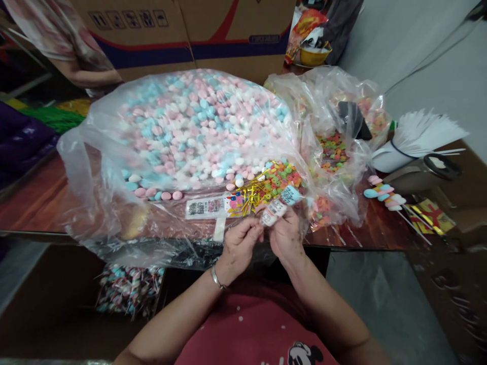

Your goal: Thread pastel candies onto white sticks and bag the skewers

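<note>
Close to the table's front edge, both hands are on a small printed clear candy bag (274, 210) with white and light blue showing in it. My left hand (240, 244) pinches the bag's lower end between its fingertips. The bag's body lies in my right hand (288, 235), whose fingers are closed around it from the right. Just beyond the hands are gold twist ties (251, 196) and a pile of colored ring candies (279, 180). A flat printed bag (207, 206) lies to the left of the ties. Whether a stick is inside the held bag I cannot tell.
A big clear plastic bag of pink, white and blue marshmallows (198, 132) covers the table's middle. At right are bags of ring candies (331, 149), marshmallow skewers (385, 192) and a cup of white sticks (391, 154). Below left stands a carton of wrapped candies (131, 289). Another person's arm (89, 76) is behind.
</note>
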The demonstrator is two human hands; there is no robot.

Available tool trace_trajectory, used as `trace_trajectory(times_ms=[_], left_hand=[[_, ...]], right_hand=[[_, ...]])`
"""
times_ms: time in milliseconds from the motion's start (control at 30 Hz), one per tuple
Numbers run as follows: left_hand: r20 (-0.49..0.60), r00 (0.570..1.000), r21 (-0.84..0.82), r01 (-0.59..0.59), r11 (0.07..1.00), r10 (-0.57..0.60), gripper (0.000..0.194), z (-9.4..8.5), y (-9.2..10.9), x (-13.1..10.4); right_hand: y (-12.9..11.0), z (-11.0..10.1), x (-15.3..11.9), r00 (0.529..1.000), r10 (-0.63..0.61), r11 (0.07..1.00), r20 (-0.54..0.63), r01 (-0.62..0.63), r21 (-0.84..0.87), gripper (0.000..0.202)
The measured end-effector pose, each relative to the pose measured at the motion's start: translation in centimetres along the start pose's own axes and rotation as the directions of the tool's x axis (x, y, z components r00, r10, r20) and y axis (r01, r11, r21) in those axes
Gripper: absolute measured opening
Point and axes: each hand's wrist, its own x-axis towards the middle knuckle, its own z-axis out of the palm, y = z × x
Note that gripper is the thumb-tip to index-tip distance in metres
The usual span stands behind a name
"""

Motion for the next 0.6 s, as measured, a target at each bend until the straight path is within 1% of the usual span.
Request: trace_trajectory(times_ms=[67, 100, 200, 300, 367, 400, 467, 533, 600], left_hand=[[-0.073, 0.997, 0.018, -0.034, 0.999, 0.035, 0.025, -0.4, 0.0, 0.5], [-0.093, 0.994, 0.032, -0.051, 0.998, 0.054, 0.022, -0.5, 0.0, 0.6], [-0.1, 0.992, 0.067, -0.065, 0.996, 0.071, 0.02, -0.4, -0.3, 0.7], [-0.133, 0.99, 0.001, -0.037, 0.999, 0.037, 0.016, 0.1, -0.6, 0.5], [-0.166, 0.986, -0.056, -0.032, 0.998, 0.022, 0.018, 0.4, -0.8, 0.4], [-0.178, 0.984, -0.066, -0.037, 0.997, 0.025, 0.019, 0.4, -0.8, 0.4], [-0.193, 0.98, -0.035, -0.059, 0.998, 0.051, 0.018, 0.4, -0.7, 0.5], [-0.195, 0.978, 0.011, -0.075, 0.997, 0.076, 0.016, 0.1, -0.5, 0.6], [-0.18, 0.981, 0.034, -0.068, 0.997, 0.073, 0.016, -0.2, -0.2, 0.8]], right_hand=[[0.2, 0.1, -0.6, 1.0, -0.008, 1.0, -0.012, 0.008, 0.004, 0.017], [0.2, 0.1, -0.9, 1.0, -0.014, 1.0, -0.025, 0.014, 0.008, 0.016], [0.4, 0.1, -1.3, 0.998, -0.012, 0.999, -0.057, 0.013, 0.033, 0.015], [0.5, 0.0, -1.4, 0.997, 0.003, 0.998, -0.077, 0.002, 0.062, 0.017], [0.5, 0.0, -1.5, 0.996, -0.003, 0.997, -0.085, 0.009, 0.079, 0.016], [0.6, 0.1, -1.5, 0.996, -0.007, 0.996, -0.084, 0.014, 0.086, 0.016], [0.8, 0.0, -1.5, 0.997, -0.015, 0.996, -0.074, 0.022, 0.089, 0.016], [1.0, -0.2, -1.5, 0.998, -0.027, 0.999, -0.059, 0.029, 0.042, 0.015], [1.0, -0.7, -1.4, 0.998, -0.061, 0.993, -0.009, 0.06, -0.101, 0.012]])
